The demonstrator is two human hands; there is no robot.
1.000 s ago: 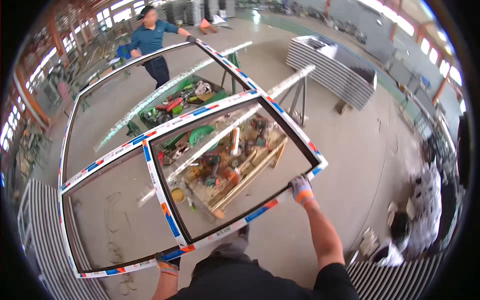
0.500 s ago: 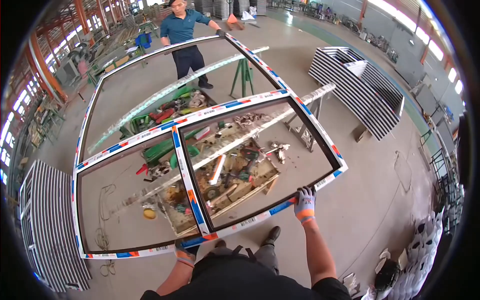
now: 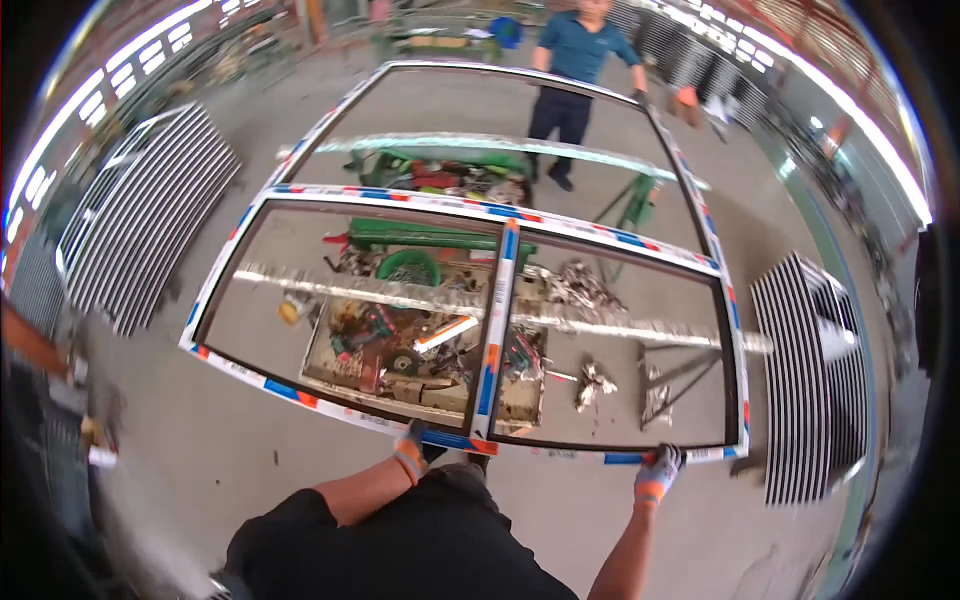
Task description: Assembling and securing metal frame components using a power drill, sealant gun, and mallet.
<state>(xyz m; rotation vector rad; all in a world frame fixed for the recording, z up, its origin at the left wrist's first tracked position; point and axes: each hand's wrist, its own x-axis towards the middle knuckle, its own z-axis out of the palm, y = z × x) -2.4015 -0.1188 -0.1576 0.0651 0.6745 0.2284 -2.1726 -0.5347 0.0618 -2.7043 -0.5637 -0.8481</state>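
A large window frame with a crossbar and a short upright is covered in white, blue and orange protective tape. Its openings hold no panes. My gloved left hand is closed on the near edge, just left of the upright. Farther right, my gloved right hand grips the same edge near the corner. Across the far side, a co-worker in a blue-green shirt has a hand at the far right corner. Below the frame run a wrapped near rail and a far rail; whether it touches them I cannot tell.
Beneath the frame, a shallow box holds tools and scraps, near a green basin. A green trestle stands under the far rail. Striped stacks of profiles stand at left and right.
My view has swung, so the frame's near edge now runs more level and the co-worker appears farther right. Both my hands keep their hold on the frame.
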